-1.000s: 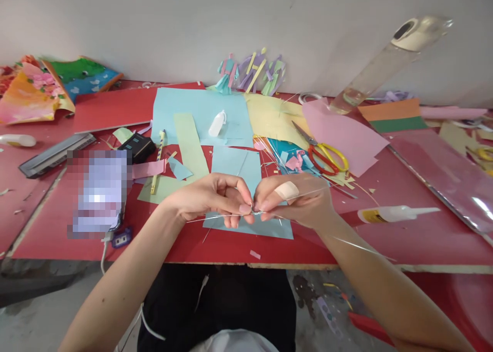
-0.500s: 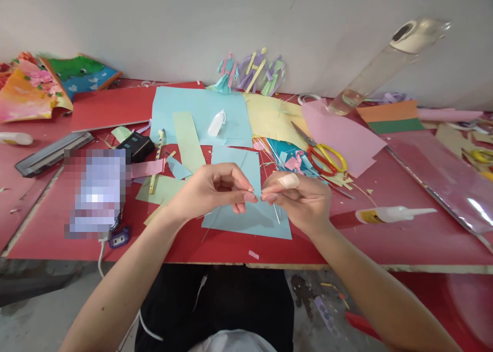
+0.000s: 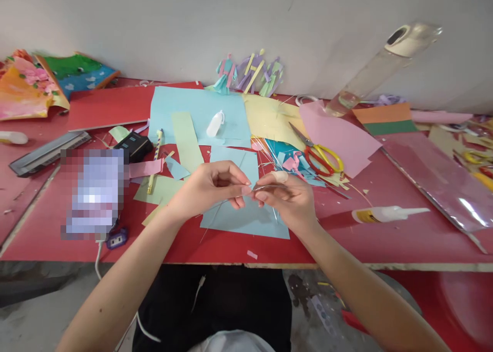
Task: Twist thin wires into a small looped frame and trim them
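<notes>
Over a light-blue paper sheet (image 3: 223, 223), my two hands meet with their fingertips nearly touching. My left hand (image 3: 217, 188) is closed in a pinch; a thin line like wire trails from beneath it. A plaster is wrapped around a finger of my right hand (image 3: 290, 195), which pinches a thin wire (image 3: 290, 187) running back across the fingers. What joins the two pinches is too small to make out. Behind the right hand lie paper scraps (image 3: 295, 162), several thin wires and scissors (image 3: 316, 149) with red and yellow handles.
A small white bottle (image 3: 215, 123) rests on blue paper, and a glue bottle (image 3: 379, 214) lies at right. At left are a blurred-out phone (image 3: 94, 193), a black box (image 3: 134, 147) and a pencil (image 3: 155, 162). Paper figures (image 3: 225, 75) lean on the wall near a tilted clear bottle (image 3: 370, 75).
My right hand has moved slightly left, closer to my left fingertips. A thin wire now shows across its fingers. The left hand has barely moved.
</notes>
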A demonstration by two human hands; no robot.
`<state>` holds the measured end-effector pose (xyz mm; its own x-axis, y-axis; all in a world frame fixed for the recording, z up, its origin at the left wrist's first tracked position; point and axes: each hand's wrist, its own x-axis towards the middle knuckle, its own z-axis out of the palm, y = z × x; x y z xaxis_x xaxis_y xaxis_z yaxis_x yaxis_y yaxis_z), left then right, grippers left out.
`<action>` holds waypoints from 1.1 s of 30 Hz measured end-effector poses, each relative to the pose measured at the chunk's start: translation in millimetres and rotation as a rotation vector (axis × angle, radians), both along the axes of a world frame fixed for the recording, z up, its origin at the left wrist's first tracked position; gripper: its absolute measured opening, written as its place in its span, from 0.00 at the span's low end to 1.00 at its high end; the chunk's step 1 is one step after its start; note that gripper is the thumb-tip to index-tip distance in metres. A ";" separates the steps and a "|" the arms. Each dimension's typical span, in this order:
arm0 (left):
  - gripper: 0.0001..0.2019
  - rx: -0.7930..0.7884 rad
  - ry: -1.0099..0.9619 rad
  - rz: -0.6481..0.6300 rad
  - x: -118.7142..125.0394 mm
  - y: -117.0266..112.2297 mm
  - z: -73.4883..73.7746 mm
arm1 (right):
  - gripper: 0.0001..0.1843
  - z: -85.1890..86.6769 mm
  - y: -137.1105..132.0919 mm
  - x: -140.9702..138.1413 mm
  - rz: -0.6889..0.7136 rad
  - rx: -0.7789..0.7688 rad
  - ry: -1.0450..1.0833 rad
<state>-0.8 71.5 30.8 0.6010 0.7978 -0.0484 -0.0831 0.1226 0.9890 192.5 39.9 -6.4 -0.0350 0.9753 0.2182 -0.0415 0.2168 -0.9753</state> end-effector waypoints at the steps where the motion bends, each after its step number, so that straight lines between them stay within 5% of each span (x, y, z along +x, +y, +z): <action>1: 0.08 -0.036 -0.010 -0.013 -0.4 1.0 0.2 | 0.10 -0.4 -0.3 0.1 0.007 -0.002 0.012; 12: 0.05 -0.135 -0.020 0.026 -2.3 3.0 1.9 | 0.02 3.3 -9.2 6.9 -0.096 0.158 0.003; 33: 0.05 -0.171 -0.028 0.064 2.4 4.9 -5.6 | 0.04 9.8 -22.1 -7.2 -0.265 -0.033 0.033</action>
<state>1.5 76.4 25.2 0.5523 0.8160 -0.1703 -0.1233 0.2821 0.9514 185.3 17.8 3.3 0.2294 0.9559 0.1834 -0.0193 0.1929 -0.9810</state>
